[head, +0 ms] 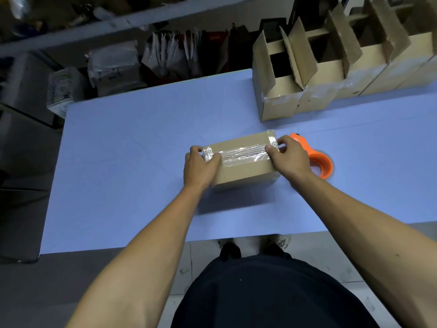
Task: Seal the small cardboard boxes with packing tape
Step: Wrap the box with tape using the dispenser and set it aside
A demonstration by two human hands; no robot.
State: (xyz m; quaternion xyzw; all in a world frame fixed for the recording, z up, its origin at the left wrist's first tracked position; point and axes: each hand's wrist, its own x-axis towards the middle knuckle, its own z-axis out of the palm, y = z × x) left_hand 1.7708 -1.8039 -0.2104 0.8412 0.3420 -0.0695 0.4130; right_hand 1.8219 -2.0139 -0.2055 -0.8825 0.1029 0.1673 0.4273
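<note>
A small closed cardboard box (246,170) lies in the middle of the blue table (132,162). A strip of clear packing tape (243,155) runs along its top seam and wraps over both ends. My left hand (201,168) grips the box's left end, thumb on the tape. My right hand (289,158) holds the right end, fingers pressed on the tape there. An orange tape dispenser (319,159) lies on the table just right of my right hand, partly hidden by it.
A row of several open cardboard boxes (331,74) with raised flaps stands at the table's back right. Beyond the far edge are shelves with wrapped packages (113,67) and stacked bags. The table's near edge is close to my body.
</note>
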